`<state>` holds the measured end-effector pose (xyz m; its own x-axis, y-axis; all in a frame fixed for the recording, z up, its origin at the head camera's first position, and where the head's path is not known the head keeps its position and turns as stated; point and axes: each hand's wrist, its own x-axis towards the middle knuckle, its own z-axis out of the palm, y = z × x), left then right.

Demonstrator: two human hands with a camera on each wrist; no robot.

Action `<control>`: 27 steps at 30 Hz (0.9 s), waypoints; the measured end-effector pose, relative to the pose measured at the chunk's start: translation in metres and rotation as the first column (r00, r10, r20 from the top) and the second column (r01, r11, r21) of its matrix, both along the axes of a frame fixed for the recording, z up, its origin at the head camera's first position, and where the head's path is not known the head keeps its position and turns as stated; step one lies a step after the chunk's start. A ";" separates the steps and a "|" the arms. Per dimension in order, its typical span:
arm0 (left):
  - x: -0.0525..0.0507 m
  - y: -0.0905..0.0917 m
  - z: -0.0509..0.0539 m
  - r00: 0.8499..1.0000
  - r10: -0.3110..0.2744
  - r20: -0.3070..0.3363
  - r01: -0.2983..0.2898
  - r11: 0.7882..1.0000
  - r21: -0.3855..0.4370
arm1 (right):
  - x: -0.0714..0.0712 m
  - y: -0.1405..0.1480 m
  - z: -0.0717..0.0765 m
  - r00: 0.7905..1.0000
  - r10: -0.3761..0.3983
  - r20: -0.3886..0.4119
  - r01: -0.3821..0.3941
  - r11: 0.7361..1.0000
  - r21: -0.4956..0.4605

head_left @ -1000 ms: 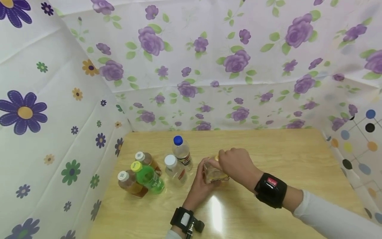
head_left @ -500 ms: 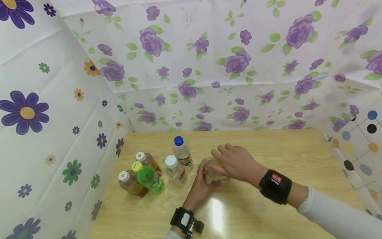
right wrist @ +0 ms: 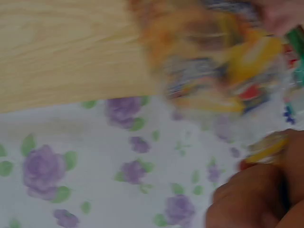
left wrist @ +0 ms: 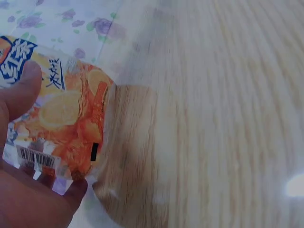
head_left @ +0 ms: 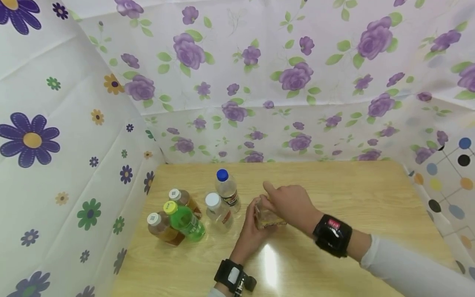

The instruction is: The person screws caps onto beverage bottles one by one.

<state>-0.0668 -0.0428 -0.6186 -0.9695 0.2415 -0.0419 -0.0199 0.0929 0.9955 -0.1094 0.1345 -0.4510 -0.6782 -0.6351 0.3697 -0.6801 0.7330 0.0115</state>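
Note:
My left hand (head_left: 249, 237) grips a clear plastic bottle (head_left: 268, 218) around its body, over the wood table. In the left wrist view the bottle's orange label (left wrist: 66, 111) shows lemon slices and a barcode, with the thumb across its front. At the bottle's top, my right hand (head_left: 295, 203) has its fingers curled round the yellow cap (right wrist: 270, 148), which shows partly between them in the right wrist view. From the head view that hand covers the cap. Motion blurs the label in the right wrist view.
Left of the hands stand a blue-capped clear bottle (head_left: 227, 190), a white-capped clear bottle (head_left: 219, 214), a green bottle (head_left: 187, 222) with a yellow cap, and two brown-tinted bottles, one at the front (head_left: 165, 231). Flowered sheets (head_left: 237, 95) enclose the wood table (head_left: 352, 194).
Half a second ago the right hand's fingers were looser and more spread over the cap. Now they are curled and the wrist has turned. The left hand and the bottle stay nearly in place.

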 end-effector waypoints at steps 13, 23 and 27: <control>0.002 0.003 0.005 1.000 -0.013 0.005 0.012 0.999 0.038 | 0.025 -0.011 -0.005 0.978 -0.207 -0.011 0.206 0.971 0.119; -0.001 0.002 0.003 0.999 -0.021 -0.034 0.021 1.000 -0.011 | 0.031 0.009 0.010 0.971 -0.155 0.182 0.138 0.985 0.106; 0.000 0.001 0.003 1.000 -0.004 -0.026 0.003 0.999 -0.040 | 0.027 0.017 0.018 0.952 -0.115 0.284 0.079 0.988 0.135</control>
<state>-0.0668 -0.0419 -0.6152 -0.9696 0.2433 -0.0260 0.0066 0.1321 0.9912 -0.0826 0.1510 -0.4328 -0.8055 -0.5882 0.0724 -0.5925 0.8012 -0.0834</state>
